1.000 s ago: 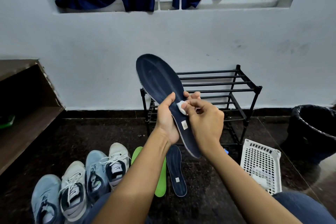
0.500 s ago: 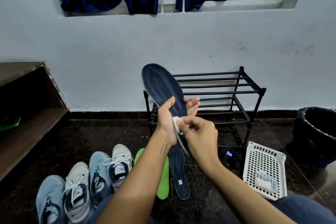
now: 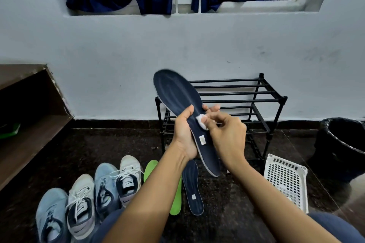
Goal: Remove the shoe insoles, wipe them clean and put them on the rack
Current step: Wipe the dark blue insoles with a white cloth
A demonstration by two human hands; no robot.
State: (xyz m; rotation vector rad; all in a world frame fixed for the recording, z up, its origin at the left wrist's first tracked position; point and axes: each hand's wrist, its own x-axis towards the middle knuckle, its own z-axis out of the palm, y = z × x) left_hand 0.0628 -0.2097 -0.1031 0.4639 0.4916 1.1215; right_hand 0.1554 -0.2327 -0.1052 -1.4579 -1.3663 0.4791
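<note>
Wiping a navy insole in mid-air: slip and drop risks

Head view, the only view. The left hand (image 3: 185,136) is clamped on the held insole (image 3: 177,92) around its middle, thumb on the top face and fingers behind. The right hand (image 3: 229,136) pinches a small white wad (image 3: 201,121) and presses it on the insole's top face just beside the left thumb. The held insole is tilted, toe up toward the wall and heel down, in the air in front of the black rack (image 3: 227,80), not on it. A second navy insole (image 3: 192,187) and a green insole (image 3: 176,201) lie on the floor (image 3: 118,144) beside the shoes (image 3: 126,181).

Likely risks:
- The wad is tiny, so a hard stroke could pull it out of the pinch and drop it.
- The toe end is unsupported, so pressure there would probably bend the insole and leave patches unwiped.
- With only one hand gripping, a sideways push may twist the insole loose, drop it to the floor and dirty it again.
- The rack is made of spaced bars, so an insole laid along them could slip through.
</note>
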